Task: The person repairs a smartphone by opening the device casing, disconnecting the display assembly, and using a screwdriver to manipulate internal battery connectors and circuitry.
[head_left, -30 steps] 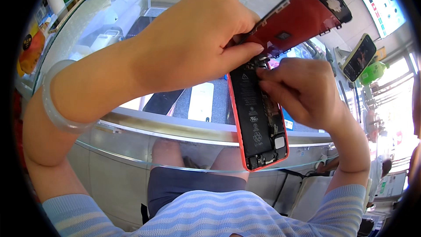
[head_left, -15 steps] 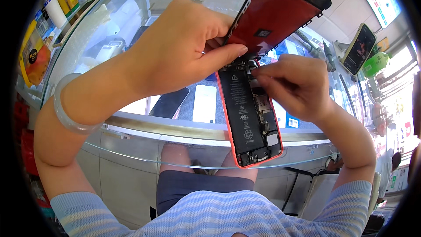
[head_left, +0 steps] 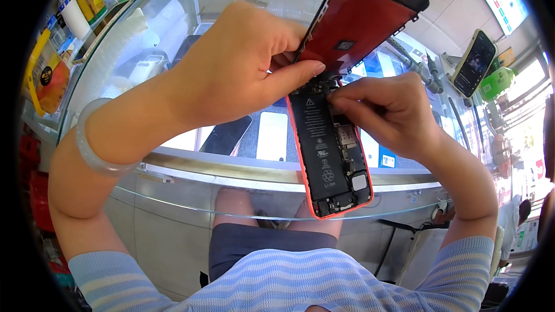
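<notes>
An opened phone body (head_left: pixel 319 150) with a coral-red frame and a black battery lies on the glass counter, its lower end reaching toward me. The phone's screen panel (head_left: pixel 355 29), backed in dark red, is raised at the far end, close to the body's top edge. My left hand (head_left: pixel 260 63) pinches the lower left of this panel between thumb and fingers. With thumb and forefinger pressed together, my right hand (head_left: pixel 387 112) works at the upper right of the phone body, by the parts near the screen's base. Whatever lies between those fingertips is hidden.
Beneath the glass counter (head_left: pixel 277 219) lie a white phone (head_left: pixel 272 136) and a black phone (head_left: pixel 227 136). Another phone (head_left: pixel 473 63) stands propped at the right beside a green bottle (head_left: pixel 497 84). A yellow package (head_left: pixel 46 75) sits at the far left.
The screen panel has shifted slightly left. My right fingertips have moved slightly left and pinch closer to the battery's top right corner. My left hand keeps its hold.
</notes>
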### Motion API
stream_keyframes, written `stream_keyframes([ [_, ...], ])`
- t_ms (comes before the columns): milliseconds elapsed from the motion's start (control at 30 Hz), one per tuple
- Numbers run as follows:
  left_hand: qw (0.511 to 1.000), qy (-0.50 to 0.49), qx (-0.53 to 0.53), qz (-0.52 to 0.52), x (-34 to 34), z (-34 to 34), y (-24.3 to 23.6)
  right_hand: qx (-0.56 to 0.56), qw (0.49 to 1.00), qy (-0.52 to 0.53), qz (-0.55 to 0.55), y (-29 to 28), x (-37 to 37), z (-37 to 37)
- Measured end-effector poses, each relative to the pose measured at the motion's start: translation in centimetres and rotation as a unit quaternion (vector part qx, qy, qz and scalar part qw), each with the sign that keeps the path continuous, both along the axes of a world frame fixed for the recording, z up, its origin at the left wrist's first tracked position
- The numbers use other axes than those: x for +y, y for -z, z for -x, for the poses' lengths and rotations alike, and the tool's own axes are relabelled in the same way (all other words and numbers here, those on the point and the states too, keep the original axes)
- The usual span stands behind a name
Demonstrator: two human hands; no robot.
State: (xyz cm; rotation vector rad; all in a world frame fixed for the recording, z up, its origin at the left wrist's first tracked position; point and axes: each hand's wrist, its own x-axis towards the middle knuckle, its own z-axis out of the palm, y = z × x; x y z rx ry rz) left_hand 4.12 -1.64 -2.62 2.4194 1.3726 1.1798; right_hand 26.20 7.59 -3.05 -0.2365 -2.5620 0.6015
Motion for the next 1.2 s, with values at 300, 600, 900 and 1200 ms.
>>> stream_keyframes([
  [300,1.0,0.0,0.007,0.009,0.0,0.04,-0.08,0.034,0.997,-0.005,-0.076,0.37,-0.1,-0.15],
  [600,1.0,-0.001,0.024,0.02,0.0,0.22,0.01,0.042,0.997,-0.001,-0.059,0.63,-0.19,-0.13],
  [900,0.999,-0.012,0.021,0.034,0.01,0.19,0.0,0.034,0.996,0.002,-0.083,0.42,-0.5,-0.11],
  [1200,0.999,-0.009,0.024,0.027,0.05,0.15,0.02,0.019,0.998,0.003,-0.061,0.42,-0.51,0.03],
])
